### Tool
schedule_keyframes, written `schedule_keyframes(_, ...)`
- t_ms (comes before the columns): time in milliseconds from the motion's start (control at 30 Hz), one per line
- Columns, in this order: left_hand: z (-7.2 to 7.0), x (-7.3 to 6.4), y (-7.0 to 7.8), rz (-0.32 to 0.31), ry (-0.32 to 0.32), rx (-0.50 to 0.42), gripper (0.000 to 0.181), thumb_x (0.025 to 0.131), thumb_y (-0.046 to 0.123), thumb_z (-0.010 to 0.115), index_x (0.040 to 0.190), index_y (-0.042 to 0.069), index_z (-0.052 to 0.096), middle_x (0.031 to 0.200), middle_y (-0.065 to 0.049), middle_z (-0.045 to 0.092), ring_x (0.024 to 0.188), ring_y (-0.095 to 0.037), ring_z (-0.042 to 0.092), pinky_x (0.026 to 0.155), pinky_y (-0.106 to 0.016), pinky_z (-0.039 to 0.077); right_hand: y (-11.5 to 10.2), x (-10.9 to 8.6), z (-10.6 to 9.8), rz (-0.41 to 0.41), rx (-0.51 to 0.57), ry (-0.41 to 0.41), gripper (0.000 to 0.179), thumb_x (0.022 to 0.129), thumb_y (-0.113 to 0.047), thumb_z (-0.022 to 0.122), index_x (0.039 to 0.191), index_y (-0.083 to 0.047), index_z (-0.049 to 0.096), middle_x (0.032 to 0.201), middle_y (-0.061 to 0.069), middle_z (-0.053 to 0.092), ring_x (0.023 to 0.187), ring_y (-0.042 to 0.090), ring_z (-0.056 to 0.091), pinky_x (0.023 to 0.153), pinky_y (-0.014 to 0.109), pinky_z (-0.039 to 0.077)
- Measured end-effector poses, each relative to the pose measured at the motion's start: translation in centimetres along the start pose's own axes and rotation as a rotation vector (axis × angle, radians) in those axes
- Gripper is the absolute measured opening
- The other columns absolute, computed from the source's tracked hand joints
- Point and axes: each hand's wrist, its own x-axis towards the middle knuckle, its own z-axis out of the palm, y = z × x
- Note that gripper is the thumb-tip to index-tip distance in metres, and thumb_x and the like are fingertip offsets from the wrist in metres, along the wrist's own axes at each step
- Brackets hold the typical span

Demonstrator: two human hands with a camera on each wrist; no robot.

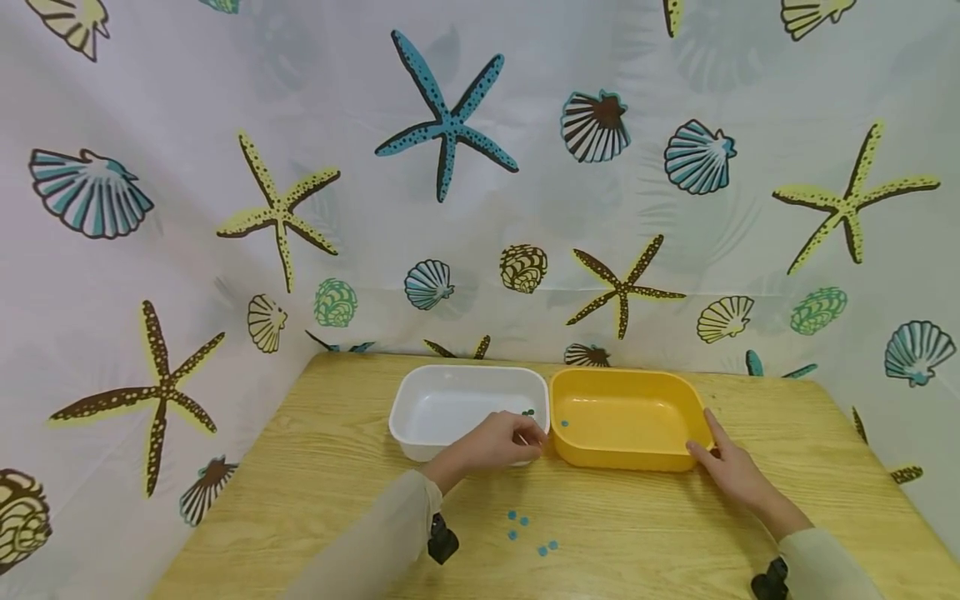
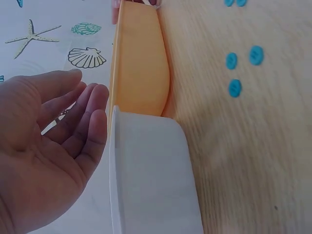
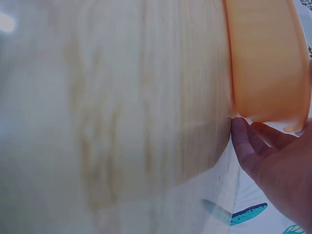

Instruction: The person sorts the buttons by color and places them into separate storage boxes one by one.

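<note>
My left hand (image 1: 504, 440) hovers over the front right corner of the white tub (image 1: 408, 450). Its fingers bend loosely, and no object shows between them in the left wrist view. Dark green buttons (image 1: 529, 412) lie inside that tub, partly behind the hand. Beside it stands a yellow tub (image 1: 622, 459) with one blue button (image 1: 565, 423) inside. My right hand (image 1: 738, 477) touches this tub's right end, its thumb near the front corner and fingers along the side. Several blue buttons (image 2: 256, 55) lie on the table in front of the tubs.
The wooden table (image 1: 315, 483) has a patterned cloth (image 1: 360, 225) with starfish and shells rising behind it and along both sides. The two tubs stand close together near the table's back edge.
</note>
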Motion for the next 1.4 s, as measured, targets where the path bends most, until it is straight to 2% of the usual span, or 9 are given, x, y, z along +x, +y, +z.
schedule_keyframes(133, 0.2, -1.5, -0.4, 0.018, -0.040, -0.001, 0.011, 0.089, 0.011, 0.065, 0.099, 0.008, 0.070, 0.087, 0.006, 0.067, 0.081, -0.008, 0.061, 0.073, -0.022, 0.049, 0.2, 0.0, 0.1, -0.013, 0.007, 0.006, 0.081, 0.100, -0.045, 0.039, 0.149, -0.001, -0.008, 0.147, 0.037, 0.011, 0.127, 0.054, 0.030, 0.102, 0.061, 0.025)
schedule_keyframes(267, 0.9, -2.6, -1.1, 0.027, -0.109, 0.016, 0.012, 0.090, 0.010, 0.065, 0.100, 0.006, 0.070, 0.088, 0.005, 0.067, 0.080, -0.004, 0.059, 0.072, -0.020, 0.049, 0.4, 0.1, 0.1, -0.018, 0.006, 0.007, 0.080, 0.101, -0.044, 0.039, 0.149, -0.001, -0.008, 0.147, 0.038, 0.011, 0.127, 0.054, 0.029, 0.102, 0.061, 0.026)
schedule_keyframes(367, 1.5, -3.0, -1.8, 0.047, -0.159, 0.070, 0.013, 0.089, 0.006, 0.065, 0.100, 0.004, 0.070, 0.091, 0.002, 0.068, 0.079, -0.002, 0.059, 0.073, -0.018, 0.048, 0.4, 0.1, 0.1, -0.012, 0.000, 0.006, 0.081, 0.100, -0.045, 0.039, 0.149, -0.001, -0.008, 0.147, 0.038, 0.011, 0.127, 0.054, 0.029, 0.102, 0.061, 0.026)
schedule_keyframes(467, 2.2, -3.1, -2.6, 0.065, -0.183, 0.130, 0.015, 0.086, 0.003, 0.066, 0.100, 0.003, 0.071, 0.094, -0.001, 0.069, 0.079, -0.002, 0.060, 0.072, -0.017, 0.048, 0.3, 0.0, 0.1, -0.005, -0.001, 0.011, 0.081, 0.100, -0.045, 0.039, 0.149, -0.001, -0.008, 0.147, 0.038, 0.011, 0.128, 0.054, 0.028, 0.102, 0.061, 0.025)
schedule_keyframes(667, 3.2, -3.3, -3.9, 0.044, -0.183, 0.212, 0.020, 0.080, 0.002, 0.071, 0.098, 0.009, 0.072, 0.091, 0.008, 0.066, 0.079, 0.000, 0.057, 0.072, -0.016, 0.047, 0.3, 0.0, 0.1, -0.001, 0.005, 0.011, 0.081, 0.100, -0.046, 0.039, 0.149, -0.001, -0.008, 0.147, 0.038, 0.011, 0.127, 0.054, 0.029, 0.102, 0.061, 0.025)
schedule_keyframes(867, 3.6, -3.6, -4.5, 0.019, -0.168, 0.202, 0.018, 0.079, 0.004, 0.074, 0.096, 0.009, 0.072, 0.088, 0.009, 0.065, 0.077, 0.000, 0.056, 0.071, -0.017, 0.047, 0.4, 0.0, 0.2, 0.002, 0.007, 0.006, 0.081, 0.100, -0.046, 0.039, 0.150, -0.002, -0.008, 0.147, 0.037, 0.011, 0.127, 0.054, 0.029, 0.103, 0.061, 0.025)
schedule_keyframes(1167, 3.7, -3.7, -4.8, 0.073, -0.139, 0.261, 0.009, 0.079, 0.006, 0.074, 0.087, 0.011, 0.074, 0.079, 0.010, 0.065, 0.070, 0.002, 0.054, 0.066, -0.015, 0.045, 0.3, 0.1, 0.2, 0.000, 0.011, 0.002, 0.082, 0.100, -0.048, 0.038, 0.150, -0.003, -0.009, 0.147, 0.037, 0.010, 0.128, 0.054, 0.028, 0.103, 0.061, 0.024)
schedule_keyframes(1400, 3.8, -3.7, -5.0, 0.079, -0.144, 0.270, 0.008, 0.080, 0.005, 0.074, 0.082, 0.013, 0.075, 0.076, 0.009, 0.067, 0.066, 0.004, 0.053, 0.064, -0.014, 0.045, 0.1, -0.1, 0.2, -0.003, 0.022, -0.001, 0.081, 0.100, -0.046, 0.038, 0.149, -0.002, -0.010, 0.148, 0.037, 0.009, 0.128, 0.054, 0.028, 0.103, 0.061, 0.024)
